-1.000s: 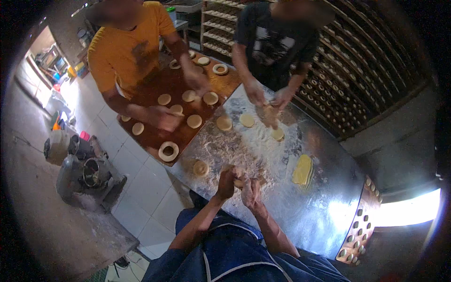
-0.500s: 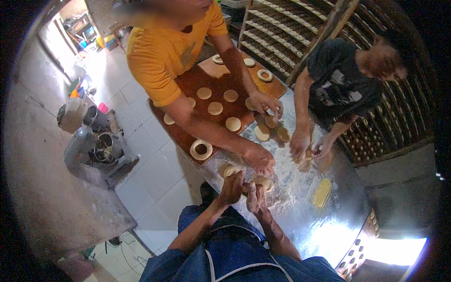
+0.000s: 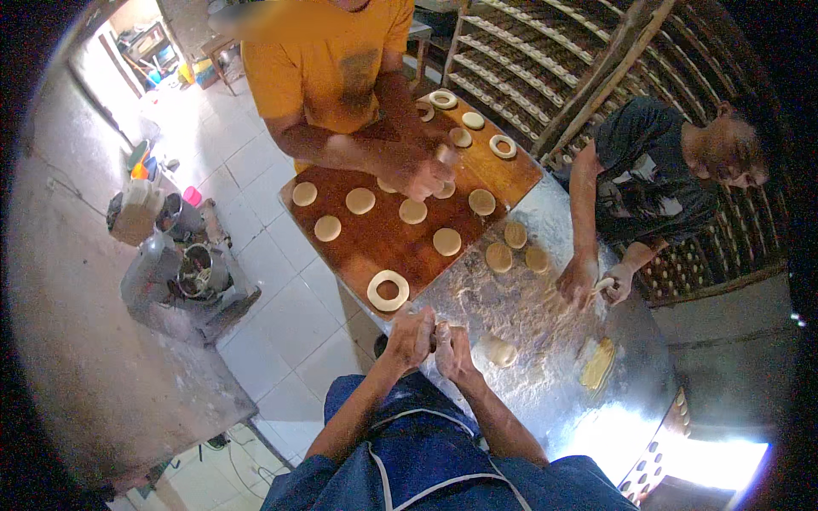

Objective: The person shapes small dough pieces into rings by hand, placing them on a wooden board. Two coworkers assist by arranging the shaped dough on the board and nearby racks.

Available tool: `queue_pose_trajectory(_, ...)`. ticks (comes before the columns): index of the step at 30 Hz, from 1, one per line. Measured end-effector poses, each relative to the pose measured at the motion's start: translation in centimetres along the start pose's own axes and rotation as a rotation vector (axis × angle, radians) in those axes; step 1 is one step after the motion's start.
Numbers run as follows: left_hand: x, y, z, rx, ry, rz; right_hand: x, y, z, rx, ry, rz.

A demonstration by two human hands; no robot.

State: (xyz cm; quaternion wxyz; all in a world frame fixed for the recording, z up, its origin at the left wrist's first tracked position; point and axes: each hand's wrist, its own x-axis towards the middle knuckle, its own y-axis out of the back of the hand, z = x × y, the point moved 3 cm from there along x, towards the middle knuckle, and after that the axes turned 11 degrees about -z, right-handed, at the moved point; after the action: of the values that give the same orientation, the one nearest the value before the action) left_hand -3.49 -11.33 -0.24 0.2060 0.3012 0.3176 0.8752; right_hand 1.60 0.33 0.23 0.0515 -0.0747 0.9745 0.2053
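Observation:
Over the near edge of the floured table point(image 3: 545, 383), my left hand point(image 3: 411, 339) and my right hand point(image 3: 453, 351) meet, both with curled fingers. A small dark thing shows between them; its kind is hidden by the fingers. Just right of my right hand lies a pale round of dough point(image 3: 497, 350) on the flour. Beyond my left hand, a dough ring point(image 3: 388, 291) rests at the near corner of the brown board point(image 3: 375, 251). Several flat dough discs point(image 3: 446, 242) are spread over that board.
Across the board a co-worker in a yellow shirt point(image 3: 328, 72) reaches over the discs. At right, another in a dark shirt point(image 3: 643, 170) handles a dough strip. Several dough discs point(image 3: 499, 257) and a yellow slab point(image 3: 598, 364) lie on the table. Racks point(image 3: 511, 64) stand behind.
My hands have drawn together, leaving the dough round at right. The yellow-shirted co-worker's hands have withdrawn from near mine to over the board. The view has shifted slightly.

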Motion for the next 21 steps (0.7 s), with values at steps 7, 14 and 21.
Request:
queue_pose_trajectory(7, 1.7, -1.4, -6.0, -0.716, 0.224, 0.096, 3.8, -0.4, 1.5, 0.497, -0.113, -0.032)
queue_pose_trajectory(14, 7.0, -0.8, -11.2, -0.626, 0.674, -0.006, 10.9, 5.6, -2.6, -0.162, -0.217, 0.112)
queue_pose_trajectory(21, 9.2, 0.5, -10.8, 0.091, 0.429, -0.116, 12.4, 7.5, 0.6, -0.544, -0.162, 0.2)
